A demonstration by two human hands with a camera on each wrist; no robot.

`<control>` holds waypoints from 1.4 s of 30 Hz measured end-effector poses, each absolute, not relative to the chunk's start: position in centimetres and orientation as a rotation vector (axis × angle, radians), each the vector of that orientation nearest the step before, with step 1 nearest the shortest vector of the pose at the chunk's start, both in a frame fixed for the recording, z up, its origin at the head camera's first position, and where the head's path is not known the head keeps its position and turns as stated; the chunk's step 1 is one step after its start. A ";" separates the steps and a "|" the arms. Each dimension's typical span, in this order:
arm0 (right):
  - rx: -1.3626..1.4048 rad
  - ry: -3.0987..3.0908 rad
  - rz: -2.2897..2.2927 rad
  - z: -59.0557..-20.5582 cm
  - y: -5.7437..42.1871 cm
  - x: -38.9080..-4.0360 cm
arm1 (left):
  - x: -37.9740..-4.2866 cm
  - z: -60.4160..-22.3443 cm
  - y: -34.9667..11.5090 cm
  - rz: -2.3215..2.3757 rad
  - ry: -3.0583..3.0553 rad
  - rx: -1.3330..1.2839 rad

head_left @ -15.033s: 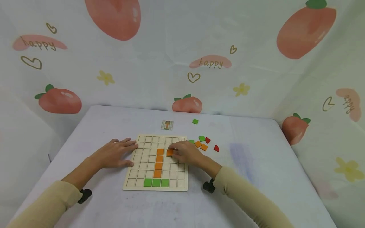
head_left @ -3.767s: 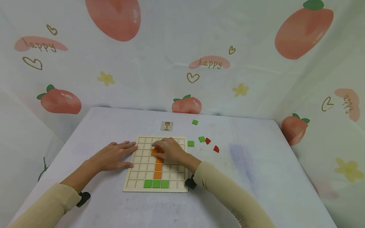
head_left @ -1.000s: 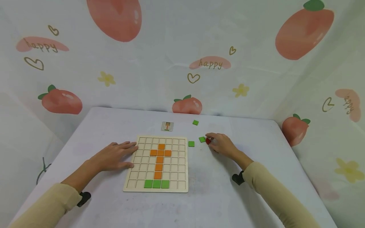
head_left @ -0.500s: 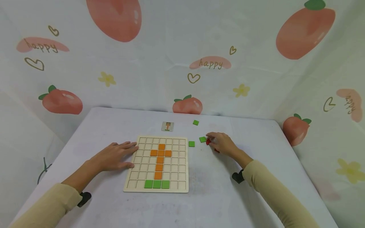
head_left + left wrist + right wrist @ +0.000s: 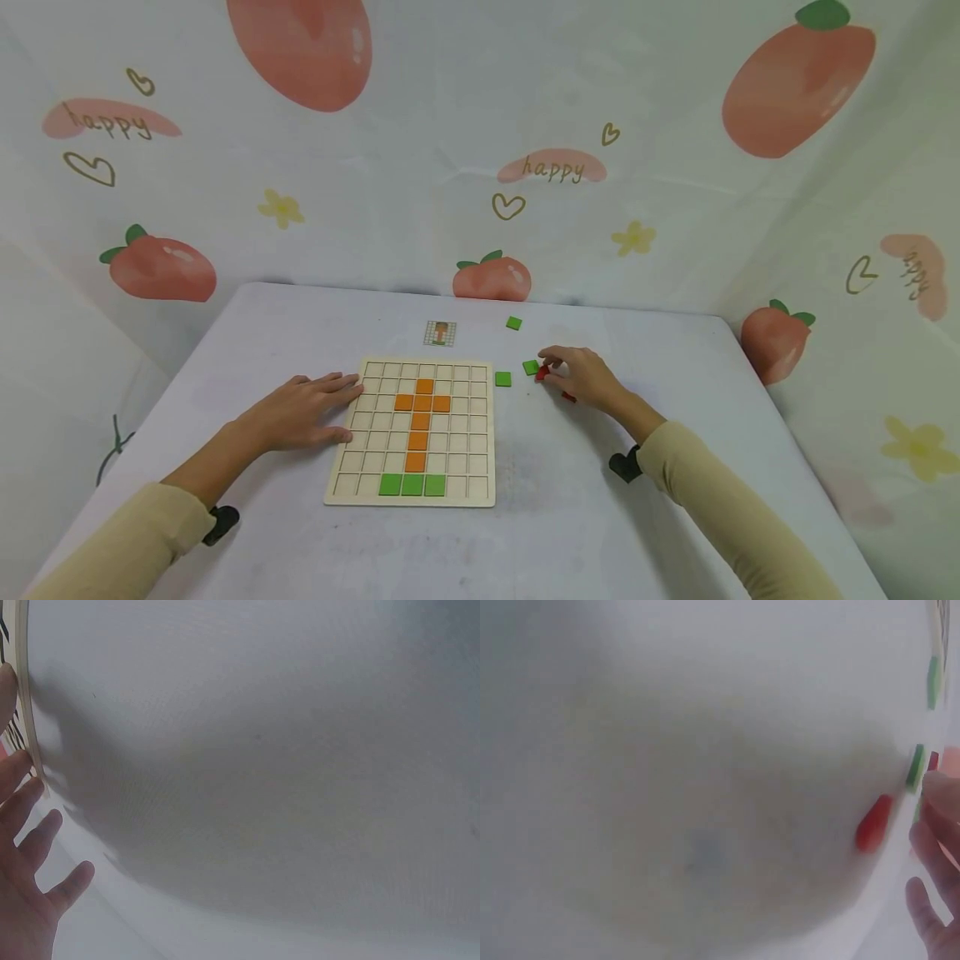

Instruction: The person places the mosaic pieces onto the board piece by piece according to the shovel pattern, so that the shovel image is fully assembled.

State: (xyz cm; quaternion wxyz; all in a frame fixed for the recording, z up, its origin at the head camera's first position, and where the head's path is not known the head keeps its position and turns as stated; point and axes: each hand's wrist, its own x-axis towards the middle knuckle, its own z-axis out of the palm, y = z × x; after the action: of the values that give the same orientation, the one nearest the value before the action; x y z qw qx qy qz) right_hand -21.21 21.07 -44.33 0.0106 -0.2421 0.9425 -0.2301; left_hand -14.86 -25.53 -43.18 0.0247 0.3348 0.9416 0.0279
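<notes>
My left hand (image 5: 303, 410) lies with fingers spread at the left edge of a pale wooden grid board (image 5: 468, 437); its fingertips and thumb touch the rim. On the board, orange square tiles (image 5: 418, 440) form a cross above a row of green square tiles (image 5: 412, 484). To the right of the board my right hand (image 5: 585, 377) pinches a red quarter-circle tile (image 5: 542, 373) between thumb and fingers. A green tile (image 5: 530, 367) lies right beside those fingertips. Another red tile (image 5: 874, 823) is on the table below the palm, mostly covered by the hand in the head view.
Two more loose green tiles lie on the table, one green tile (image 5: 503, 379) near the board's right edge and a farther green tile (image 5: 513, 322) toward the back. Behind the board is a small pattern card (image 5: 440, 333). A fruit-printed cloth (image 5: 420, 167) hangs behind the table.
Over the earlier frames, orange tiles were set on the board into a cross. My right hand left the board for the red tiles and has shifted one slightly left. The left hand stays put.
</notes>
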 end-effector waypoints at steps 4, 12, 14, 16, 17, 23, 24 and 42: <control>-0.751 2.954 -0.722 -44.2 19.9 -21.4 | -14.8 -43.2 -25.6 0.085 2.914 1.034; -0.813 2.965 -0.746 -44.1 16.8 -21.5 | -14.8 -43.2 -25.5 0.092 2.912 1.026; -0.841 2.958 -0.766 -44.2 15.8 -21.5 | -14.7 -43.2 -25.6 0.087 2.910 1.025; -0.875 2.951 -0.784 -44.2 14.8 -21.5 | -14.7 -43.2 -25.6 0.086 2.909 1.026; -0.893 2.951 -0.788 -44.3 14.3 -21.5 | -14.7 -43.2 -25.6 0.087 2.910 1.028; -0.945 2.935 -0.767 -44.2 10.9 -21.4 | -14.8 -43.2 -25.5 0.076 2.917 1.042; -0.942 2.924 -0.762 -44.1 10.4 -21.3 | -14.8 -43.2 -25.5 0.072 2.918 1.042; -1.069 2.880 -0.682 -43.8 4.2 -21.1 | -15.0 -43.7 -25.7 0.067 2.928 1.038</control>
State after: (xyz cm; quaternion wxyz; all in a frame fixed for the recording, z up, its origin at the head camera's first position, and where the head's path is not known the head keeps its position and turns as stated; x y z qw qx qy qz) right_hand -21.15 4.23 -43.81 -0.0027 -0.3395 0.9153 -0.2167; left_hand -15.01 -25.68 -43.69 0.0172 0.3339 0.9422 0.0217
